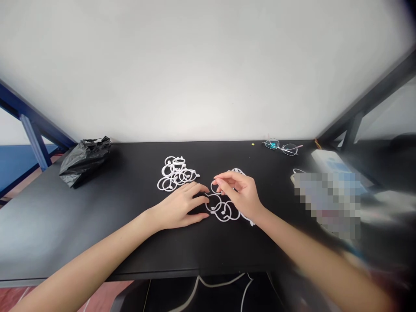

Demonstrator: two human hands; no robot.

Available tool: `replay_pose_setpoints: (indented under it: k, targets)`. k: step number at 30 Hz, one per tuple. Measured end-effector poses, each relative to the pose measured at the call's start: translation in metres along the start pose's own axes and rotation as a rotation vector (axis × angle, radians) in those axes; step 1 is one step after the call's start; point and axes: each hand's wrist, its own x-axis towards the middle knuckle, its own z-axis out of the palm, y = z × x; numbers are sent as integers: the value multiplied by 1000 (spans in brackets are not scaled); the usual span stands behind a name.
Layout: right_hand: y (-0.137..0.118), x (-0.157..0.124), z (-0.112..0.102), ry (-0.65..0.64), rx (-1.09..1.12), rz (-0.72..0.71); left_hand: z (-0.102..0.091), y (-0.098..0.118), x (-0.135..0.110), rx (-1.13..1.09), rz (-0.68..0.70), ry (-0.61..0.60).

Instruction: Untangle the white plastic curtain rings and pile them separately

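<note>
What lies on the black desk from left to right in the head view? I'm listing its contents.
Black plastic bag → pile of white rings → left hand → right hand on a second cluster of white rings → eyeglasses.

The rings (177,173) look like smooth white plastic. The table (130,242) is matt black with a faint sheen. The bag (82,160) is crinkled, glossy black plastic film. The glasses (281,147) have thin frames, perhaps metal.

Black desk (97,242), plain white wall (208,65)
</note>
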Motion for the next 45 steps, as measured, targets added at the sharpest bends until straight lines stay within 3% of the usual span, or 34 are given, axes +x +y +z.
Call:
replay_pose_setpoints:
  k: [6,13,19,23,34,40,45]
  targets:
    - [1,0,1,-12,-17,4,2,-6,-2,-97,-74,-33]
    - [0,0,0,-20,-70,-18,-3,-2,0,-337,-169,35]
    - [3,-1,-1,-205,-68,-87,-3,0,2,-662,-374,169]
    - [5,-2,0,-239,21,-41,0,-2,3,-792,-404,193]
    - [3,-3,2,-269,215,207,-4,0,3,-756,-407,227]
    - [0,-1,-1,-246,254,184,-4,-2,2,-802,-418,274]
    - [1,0,-1,-238,282,204,-4,-1,2,-638,-443,234]
